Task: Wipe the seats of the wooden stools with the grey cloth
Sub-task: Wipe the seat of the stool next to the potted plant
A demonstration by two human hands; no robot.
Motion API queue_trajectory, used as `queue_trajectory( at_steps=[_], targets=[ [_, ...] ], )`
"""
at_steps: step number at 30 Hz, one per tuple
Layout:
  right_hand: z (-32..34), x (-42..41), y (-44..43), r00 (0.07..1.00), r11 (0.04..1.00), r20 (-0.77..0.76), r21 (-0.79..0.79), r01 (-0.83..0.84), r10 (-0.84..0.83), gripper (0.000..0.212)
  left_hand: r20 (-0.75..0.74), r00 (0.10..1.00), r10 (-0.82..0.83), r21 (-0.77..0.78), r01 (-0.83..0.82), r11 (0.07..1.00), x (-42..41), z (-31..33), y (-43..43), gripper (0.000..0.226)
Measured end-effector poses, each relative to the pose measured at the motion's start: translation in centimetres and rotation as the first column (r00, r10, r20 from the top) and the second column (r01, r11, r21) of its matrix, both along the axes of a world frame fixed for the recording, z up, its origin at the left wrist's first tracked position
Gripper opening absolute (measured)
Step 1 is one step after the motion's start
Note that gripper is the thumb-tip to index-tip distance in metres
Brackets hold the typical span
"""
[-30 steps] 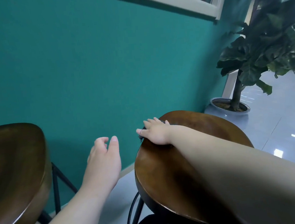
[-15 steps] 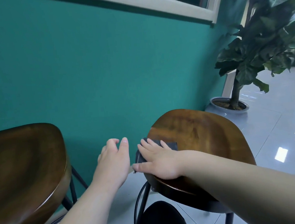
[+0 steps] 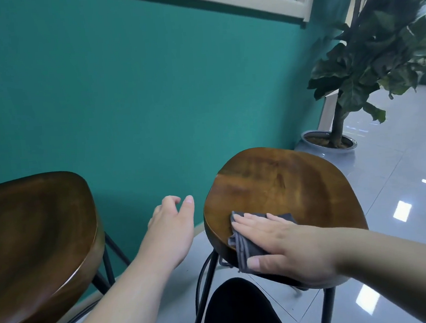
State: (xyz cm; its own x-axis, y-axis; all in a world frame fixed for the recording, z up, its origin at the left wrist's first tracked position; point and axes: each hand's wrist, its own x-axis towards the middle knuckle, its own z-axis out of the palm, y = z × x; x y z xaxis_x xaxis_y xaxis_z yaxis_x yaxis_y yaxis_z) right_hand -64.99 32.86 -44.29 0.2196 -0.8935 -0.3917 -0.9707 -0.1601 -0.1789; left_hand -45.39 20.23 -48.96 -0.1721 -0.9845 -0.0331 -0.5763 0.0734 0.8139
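Note:
Two dark wooden stools on black metal legs stand by a teal wall. My right hand (image 3: pixel 287 249) lies flat on the folded grey cloth (image 3: pixel 244 248), pressing it onto the near left edge of the right stool's seat (image 3: pixel 285 183). Part of the cloth hangs over the seat's rim. My left hand (image 3: pixel 171 233) hovers in the gap between the two stools, fingers loosely apart and holding nothing. The left stool's seat (image 3: pixel 34 239) fills the lower left of the view, untouched by either hand.
A large potted plant (image 3: pixel 367 67) in a grey pot (image 3: pixel 328 140) stands behind the right stool by the wall's corner. Glossy grey floor tiles (image 3: pixel 401 197) stretch to the right. My dark-clothed knee (image 3: pixel 239 309) sits below, between the stools.
My right hand has dragged the cloth from the far left edge of the right seat toward me, to its near edge. My left hand stayed hovering between the stools.

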Motion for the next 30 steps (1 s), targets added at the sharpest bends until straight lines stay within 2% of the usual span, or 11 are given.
queue_trajectory(
  at_steps=[8, 12, 16, 21, 30],
  targets=[
    [-2.2, -2.6, -7.3, 0.985, 0.989, -0.108, -0.075, 0.125, -0.133, 0.075, 0.031, 1.0, -0.003, 0.005, 0.003, 1.0, 0.9, -0.1, 0.4, 0.051],
    [-3.1, -1.6, -12.3, 0.966, 0.961, -0.106, -0.175, 0.214, -0.235, 0.081, 0.055, 0.998, -0.006, -0.01, 0.006, 1.0, 1.6, 0.0, 0.9, 0.053],
    [-3.4, 0.1, -14.5, 0.947, 0.935, -0.061, -0.192, 0.298, -0.314, 0.09, 0.038, 0.999, 0.003, -0.031, -0.002, 1.0, 1.7, 0.7, 1.4, 0.051],
    [-3.1, 1.1, -10.8, 0.978, 0.973, -0.043, -0.118, 0.198, -0.204, 0.092, 0.022, 1.0, -0.019, -0.068, 0.021, 0.997, 1.0, 2.0, 2.2, 0.048],
    [-0.2, -0.4, -0.7, 0.998, 0.997, -0.003, -0.022, 0.07, -0.07, 0.082, 0.062, 0.991, -0.115, -0.108, 0.121, 0.987, -2.1, 2.3, 2.6, 0.047]
  ],
)
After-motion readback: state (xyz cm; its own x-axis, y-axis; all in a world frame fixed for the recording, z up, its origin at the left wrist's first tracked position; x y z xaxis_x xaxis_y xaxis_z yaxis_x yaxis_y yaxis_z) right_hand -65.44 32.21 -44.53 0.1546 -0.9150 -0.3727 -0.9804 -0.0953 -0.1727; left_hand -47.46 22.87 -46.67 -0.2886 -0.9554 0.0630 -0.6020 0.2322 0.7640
